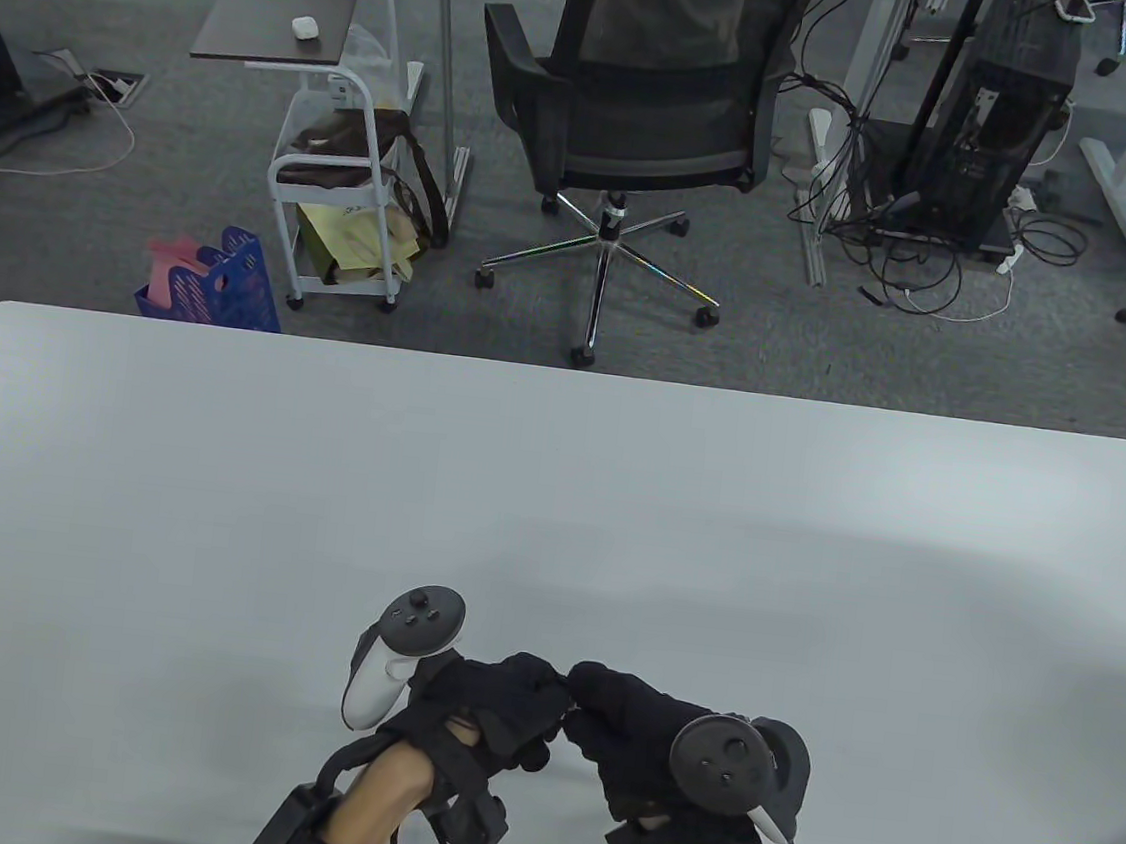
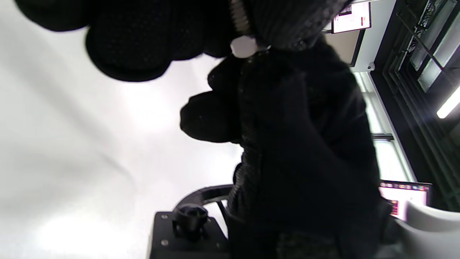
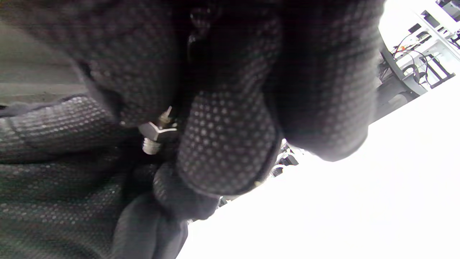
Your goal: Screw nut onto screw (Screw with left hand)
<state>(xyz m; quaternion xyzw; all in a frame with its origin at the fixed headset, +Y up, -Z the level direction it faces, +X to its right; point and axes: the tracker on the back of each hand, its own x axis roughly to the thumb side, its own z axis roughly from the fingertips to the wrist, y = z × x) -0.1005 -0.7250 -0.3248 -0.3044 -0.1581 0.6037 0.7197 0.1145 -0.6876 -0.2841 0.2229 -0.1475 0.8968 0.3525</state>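
My two gloved hands meet fingertip to fingertip low over the white table (image 1: 212,506) near its front edge. In the right wrist view a small metal nut (image 3: 155,130) sits on the threaded screw (image 3: 151,146), whose end pokes out past it. My left hand (image 1: 503,702) pinches at the nut. My right hand (image 1: 626,735) grips the screw, with most of the shaft hidden in its fingers. In the left wrist view the screw's thread (image 2: 236,14) and a pale metal piece (image 2: 244,46) show between the fingers. In the table view the gloves hide both parts.
A black office chair (image 1: 647,99) and a white cart (image 1: 347,178) stand on the floor beyond the table's far edge. A blue basket (image 1: 220,290) sits by the table's far left corner.
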